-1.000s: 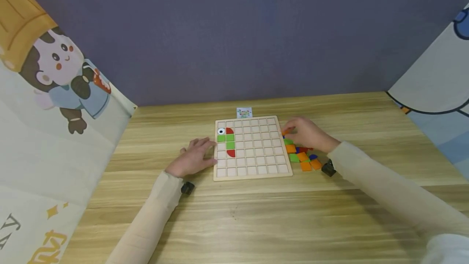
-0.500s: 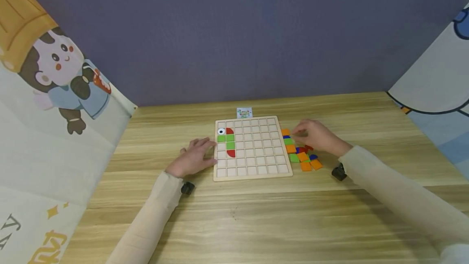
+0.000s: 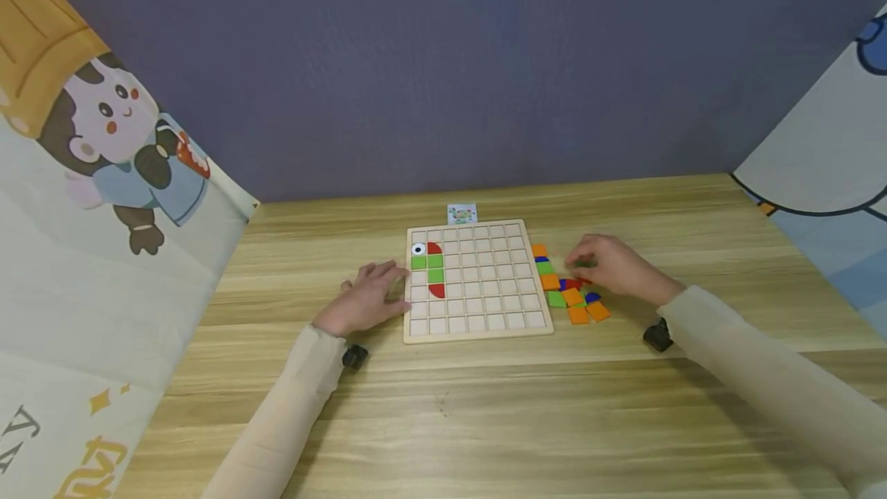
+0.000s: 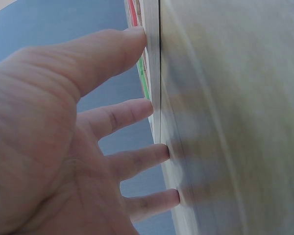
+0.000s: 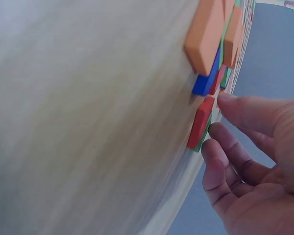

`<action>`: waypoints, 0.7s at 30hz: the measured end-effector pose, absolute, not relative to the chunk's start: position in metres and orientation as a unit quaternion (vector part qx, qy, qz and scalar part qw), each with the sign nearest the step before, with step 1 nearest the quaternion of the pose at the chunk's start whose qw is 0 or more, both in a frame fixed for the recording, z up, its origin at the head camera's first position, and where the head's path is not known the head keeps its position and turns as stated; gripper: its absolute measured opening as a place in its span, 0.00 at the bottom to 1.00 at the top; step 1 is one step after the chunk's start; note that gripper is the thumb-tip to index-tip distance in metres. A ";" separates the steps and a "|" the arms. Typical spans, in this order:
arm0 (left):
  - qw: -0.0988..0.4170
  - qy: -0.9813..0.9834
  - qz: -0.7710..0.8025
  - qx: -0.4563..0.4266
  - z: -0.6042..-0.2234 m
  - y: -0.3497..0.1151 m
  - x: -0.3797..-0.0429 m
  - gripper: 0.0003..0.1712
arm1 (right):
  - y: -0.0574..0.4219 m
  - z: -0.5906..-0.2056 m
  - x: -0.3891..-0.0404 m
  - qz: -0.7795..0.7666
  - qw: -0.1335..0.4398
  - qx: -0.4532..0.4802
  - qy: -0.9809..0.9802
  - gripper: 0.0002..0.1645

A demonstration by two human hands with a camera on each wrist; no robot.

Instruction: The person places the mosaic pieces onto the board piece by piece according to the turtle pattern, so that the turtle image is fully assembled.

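A square wooden grid board (image 3: pixel 478 337) lies on the table, with a white eye disc (image 3: pixel 419 249), green squares (image 3: pixel 435 261) and red curved pieces (image 3: pixel 436 291) set in cells toward its left. At the board's left edge my left hand (image 3: pixel 363 300) rests with fingers spread; the left wrist view has thumb and index fingertips right at the rim. My right hand (image 3: pixel 610 264) is over the far side of the loose pieces, thumb and fingertips apart with nothing visible between them. Close to those fingertips, in the right wrist view, is a red piece (image 5: pixel 201 122) overlapping a green one (image 5: pixel 206 132).
Loose orange squares (image 3: pixel 578 316), green squares (image 3: pixel 557 299) and blue rounded pieces (image 3: pixel 592 297) lie in a loose heap along the board's right side. A small picture card (image 3: pixel 462 213) sits just behind the board. A dark wall (image 3: pixel 485 83) rises behind the wooden table (image 3: pixel 443 422).
My right hand has moved right and slightly nearer, off the rear orange square, which now shows fully beside the board. My left hand and the pieces on the board have stayed put.
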State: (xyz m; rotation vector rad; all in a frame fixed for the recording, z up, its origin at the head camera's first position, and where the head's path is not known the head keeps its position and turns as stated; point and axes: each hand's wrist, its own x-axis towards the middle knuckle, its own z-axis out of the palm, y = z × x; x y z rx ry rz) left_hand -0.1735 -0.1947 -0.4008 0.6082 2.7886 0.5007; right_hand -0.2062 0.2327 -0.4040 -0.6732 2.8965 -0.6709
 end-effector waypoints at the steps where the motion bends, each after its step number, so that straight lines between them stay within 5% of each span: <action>1: 0.121 0.955 0.171 0.209 -0.401 -0.195 -0.174 0.35 | 0.234 -0.404 -0.205 -0.217 0.044 -0.221 0.950 0.09; 21: 0.121 0.955 0.170 0.210 -0.401 -0.195 -0.173 0.35 | 0.245 -0.402 -0.192 -0.224 0.057 -0.216 0.949 0.06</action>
